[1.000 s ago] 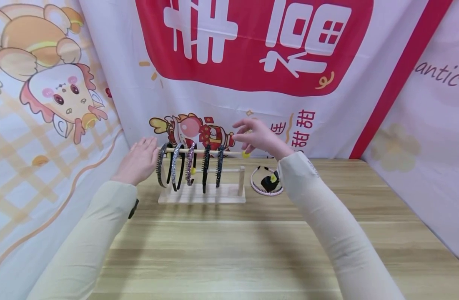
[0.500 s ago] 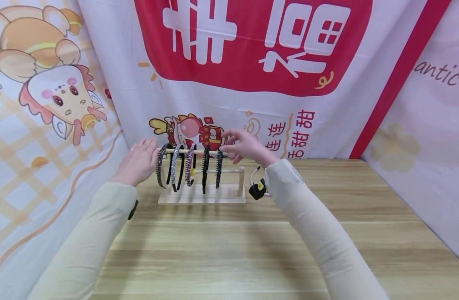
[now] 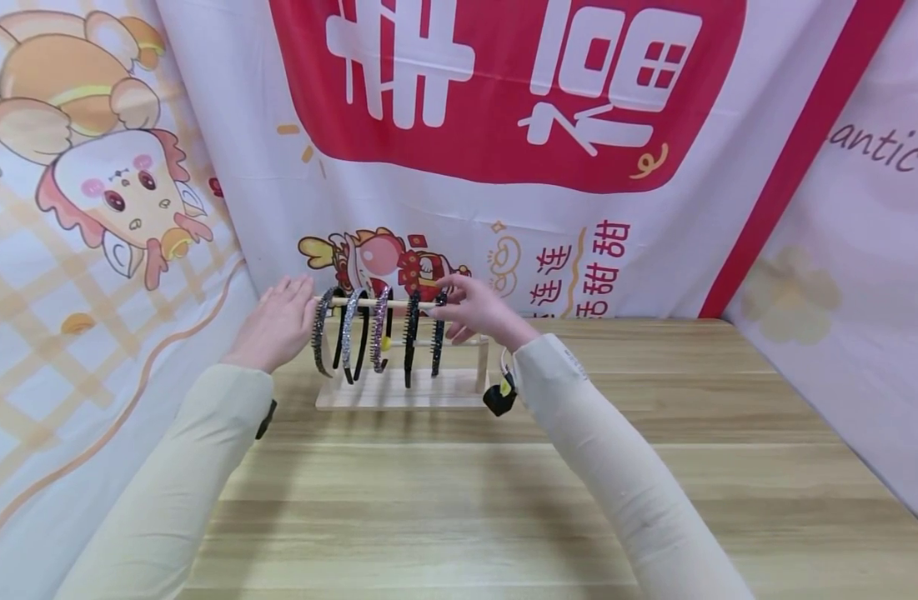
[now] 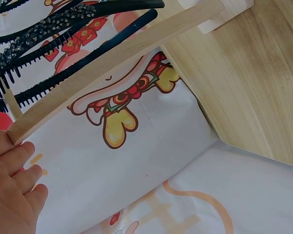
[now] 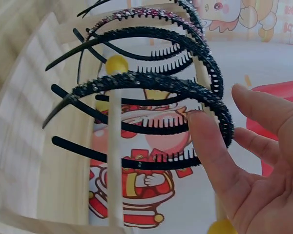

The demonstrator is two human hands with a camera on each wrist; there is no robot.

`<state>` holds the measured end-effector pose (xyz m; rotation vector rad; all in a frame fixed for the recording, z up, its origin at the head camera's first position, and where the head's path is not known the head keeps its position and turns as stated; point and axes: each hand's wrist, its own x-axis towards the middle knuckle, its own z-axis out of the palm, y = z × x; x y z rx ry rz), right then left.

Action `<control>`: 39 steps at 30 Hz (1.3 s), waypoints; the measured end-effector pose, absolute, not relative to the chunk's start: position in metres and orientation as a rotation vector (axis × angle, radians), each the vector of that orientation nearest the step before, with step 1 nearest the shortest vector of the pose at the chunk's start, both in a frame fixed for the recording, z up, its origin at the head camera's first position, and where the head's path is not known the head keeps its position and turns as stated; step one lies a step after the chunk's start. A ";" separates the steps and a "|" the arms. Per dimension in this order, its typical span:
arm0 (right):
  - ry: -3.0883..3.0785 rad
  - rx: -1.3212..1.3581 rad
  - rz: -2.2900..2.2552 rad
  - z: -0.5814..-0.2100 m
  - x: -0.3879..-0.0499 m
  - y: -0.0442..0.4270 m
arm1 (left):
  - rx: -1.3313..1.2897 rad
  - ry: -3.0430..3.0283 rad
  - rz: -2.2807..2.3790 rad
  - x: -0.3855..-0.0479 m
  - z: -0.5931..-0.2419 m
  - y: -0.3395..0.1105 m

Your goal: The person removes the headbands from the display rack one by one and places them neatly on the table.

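Note:
Several beaded headbands hang on the upper bar of a wooden rack (image 3: 398, 398). At the rack's left end, my left hand (image 3: 273, 325) lies with straight fingers beside the greyish headband (image 3: 320, 337); in the left wrist view its fingertips (image 4: 27, 156) touch the end of the wooden upright (image 4: 102, 66). My right hand (image 3: 483, 313) is around the top of the rightmost dark headband (image 3: 437, 354). In the right wrist view the right hand (image 5: 263, 170) has thumb and fingers apart on either side of that headband (image 5: 156, 82); whether they touch it is unclear.
A pale headband (image 3: 505, 362) lies on the table right of the rack, mostly hidden by my right wrist and its black camera (image 3: 499, 398). Printed cloth walls (image 3: 459, 171) stand behind and on both sides. Yellow balls tip the rack's bars.
My right hand has moved left and slightly down, from beyond the rack's right end to the rightmost headband. The right sleeve now covers most of the pale headband. My left hand stays in place.

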<state>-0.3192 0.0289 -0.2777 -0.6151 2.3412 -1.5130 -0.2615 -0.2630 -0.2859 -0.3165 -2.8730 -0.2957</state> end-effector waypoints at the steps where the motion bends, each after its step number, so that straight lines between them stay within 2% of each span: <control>1: 2.339 -0.611 -1.515 -0.279 -0.319 0.028 | -0.318 -2.872 -0.295 -0.262 -0.286 -0.263; 19: 2.362 -0.573 -1.552 -0.283 -0.320 0.025 | -0.319 -2.870 -0.296 -0.259 -0.283 -0.261; 39: 2.441 -0.577 -1.557 -0.255 -0.314 0.041 | -0.323 -2.869 -0.300 -0.260 -0.284 -0.262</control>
